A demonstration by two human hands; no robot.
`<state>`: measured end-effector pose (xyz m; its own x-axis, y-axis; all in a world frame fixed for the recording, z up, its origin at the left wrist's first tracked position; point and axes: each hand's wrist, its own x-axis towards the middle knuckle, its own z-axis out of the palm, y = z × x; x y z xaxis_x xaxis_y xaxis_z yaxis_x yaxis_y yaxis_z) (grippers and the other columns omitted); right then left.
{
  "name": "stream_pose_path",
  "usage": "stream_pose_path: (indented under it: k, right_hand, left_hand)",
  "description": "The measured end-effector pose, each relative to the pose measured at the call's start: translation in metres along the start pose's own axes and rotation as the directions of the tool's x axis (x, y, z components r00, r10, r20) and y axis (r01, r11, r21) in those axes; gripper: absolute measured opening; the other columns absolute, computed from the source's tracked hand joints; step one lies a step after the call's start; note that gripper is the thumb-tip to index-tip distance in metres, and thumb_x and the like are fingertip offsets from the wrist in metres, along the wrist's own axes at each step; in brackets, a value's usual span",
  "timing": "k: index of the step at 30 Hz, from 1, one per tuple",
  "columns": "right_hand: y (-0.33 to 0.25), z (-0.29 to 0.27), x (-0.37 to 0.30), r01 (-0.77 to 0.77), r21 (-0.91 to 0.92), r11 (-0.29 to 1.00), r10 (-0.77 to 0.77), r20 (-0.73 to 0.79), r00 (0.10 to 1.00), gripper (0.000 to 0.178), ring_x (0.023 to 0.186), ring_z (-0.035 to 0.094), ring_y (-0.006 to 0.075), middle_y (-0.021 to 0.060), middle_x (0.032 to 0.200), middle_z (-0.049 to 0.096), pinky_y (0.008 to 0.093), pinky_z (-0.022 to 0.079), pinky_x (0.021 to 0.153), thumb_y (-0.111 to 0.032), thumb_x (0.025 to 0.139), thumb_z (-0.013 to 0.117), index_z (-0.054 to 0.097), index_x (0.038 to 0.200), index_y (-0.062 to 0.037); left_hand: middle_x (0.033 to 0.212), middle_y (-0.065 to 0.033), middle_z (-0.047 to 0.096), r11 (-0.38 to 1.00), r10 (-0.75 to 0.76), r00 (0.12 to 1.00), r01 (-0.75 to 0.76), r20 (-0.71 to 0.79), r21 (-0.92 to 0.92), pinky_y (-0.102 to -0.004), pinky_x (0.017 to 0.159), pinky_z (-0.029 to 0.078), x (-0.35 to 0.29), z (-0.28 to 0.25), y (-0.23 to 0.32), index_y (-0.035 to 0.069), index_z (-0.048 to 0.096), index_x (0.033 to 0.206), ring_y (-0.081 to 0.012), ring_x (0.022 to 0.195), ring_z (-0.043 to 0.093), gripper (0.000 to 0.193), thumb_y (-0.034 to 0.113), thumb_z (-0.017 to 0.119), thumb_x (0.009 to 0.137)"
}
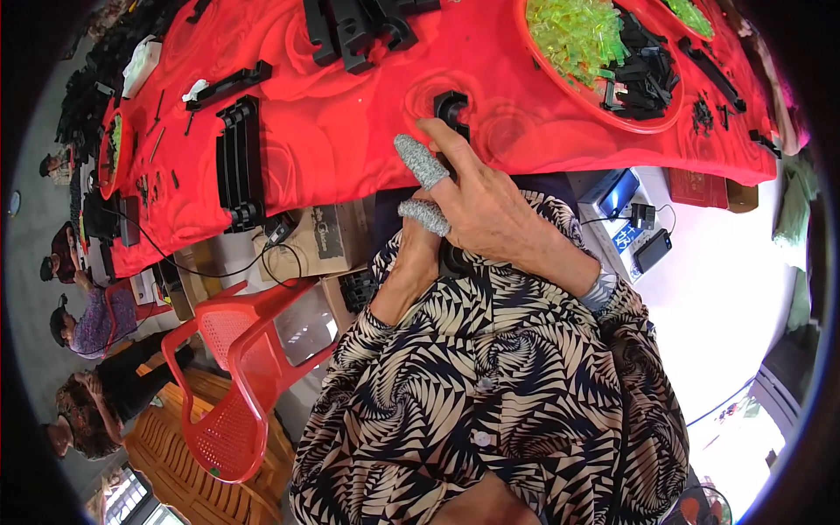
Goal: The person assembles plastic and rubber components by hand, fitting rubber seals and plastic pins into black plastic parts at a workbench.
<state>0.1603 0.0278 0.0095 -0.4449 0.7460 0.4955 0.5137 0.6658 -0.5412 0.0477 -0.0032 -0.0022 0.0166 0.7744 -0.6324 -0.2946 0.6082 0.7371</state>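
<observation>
A long black plastic part [451,108] with a hooked end sticks out past my hands, at the near edge of the red-covered table. My right hand [494,210] lies across it from above, thumb and fingers apart. Grey wraps cover its thumb and one finger. Underneath, my left hand [420,249] shows only its wrist and heel, next to the part; its fingers are hidden behind my right hand. A dark piece shows below my hands, against the patterned shirt.
Joined black parts [239,162] lie left on the red tablecloth [341,122]; more black parts [357,35] lie at the far side. A red basin [604,118] holds yellow-green and black pieces. Left stand a red chair [241,385], a cardboard box [328,236] and several people. A cable hangs nearby.
</observation>
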Motion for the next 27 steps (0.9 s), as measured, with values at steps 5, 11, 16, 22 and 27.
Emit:
stream_pose_path:
  k: [5,11,16,22,27]
  right_hand:
    - [0.006,-0.007,0.004,-0.082,0.033,0.996,0.082,-0.002,0.997,0.050,0.103,0.058,0.0406,0.0261,0.130,0.040,0.0433,0.056,0.074,-0.025,0.088,0.063,0.048,0.126,0.0048]
    - [0.019,-0.017,0.011,-0.192,0.230,0.954,0.226,-0.131,0.965,0.045,0.086,0.065,0.0340,0.0234,0.128,0.042,0.0412,0.055,0.071,-0.014,0.089,0.063,0.045,0.127,0.0040]
    - [0.027,-0.020,0.015,-0.226,0.334,0.915,0.277,-0.112,0.954,0.043,0.081,0.065,0.0320,0.0249,0.120,0.049,0.0395,0.053,0.073,-0.015,0.093,0.060,0.044,0.127,0.0041]
    - [0.016,-0.051,0.040,-0.579,0.655,0.484,0.497,0.339,0.799,0.039,0.077,0.065,0.0212,0.0195,0.110,0.059,0.0306,0.054,0.060,-0.019,0.097,0.052,0.044,0.129,0.0019]
    - [0.016,-0.064,0.038,-0.464,0.750,0.471,0.540,0.170,0.824,0.032,0.076,0.064,0.0155,0.0143,0.108,0.061,0.0274,0.055,0.055,-0.010,0.096,0.042,0.051,0.125,0.0015]
  left_hand:
    - [0.097,-0.0105,0.063,0.996,-0.023,0.997,0.029,0.068,-0.085,-0.0293,0.060,0.054,0.008,-0.002,-0.002,0.002,0.051,0.120,-0.0177,0.077,0.065,0.034,0.026,0.034,0.103]
    - [0.064,-0.0111,0.057,0.964,-0.146,0.904,0.222,0.402,-0.148,-0.0282,0.040,0.044,0.013,-0.007,0.000,0.000,0.053,0.094,-0.0199,0.046,0.054,0.056,0.050,0.030,0.101]
    - [0.060,-0.0099,0.052,0.964,-0.138,0.887,0.222,0.440,-0.145,-0.0288,0.037,0.040,0.015,-0.005,0.002,0.001,0.050,0.090,-0.0208,0.043,0.051,0.059,0.056,0.030,0.100]
    - [0.058,-0.0049,0.042,0.903,-0.114,0.875,0.288,0.470,-0.318,-0.0255,0.029,0.030,0.017,-0.011,-0.001,0.009,0.050,0.094,-0.0161,0.037,0.040,0.053,0.057,0.029,0.099]
    - [0.058,-0.0050,0.040,0.861,-0.085,0.835,0.336,0.544,-0.381,-0.0261,0.030,0.027,0.022,-0.017,0.001,0.005,0.048,0.094,-0.0155,0.038,0.036,0.055,0.057,0.030,0.099]
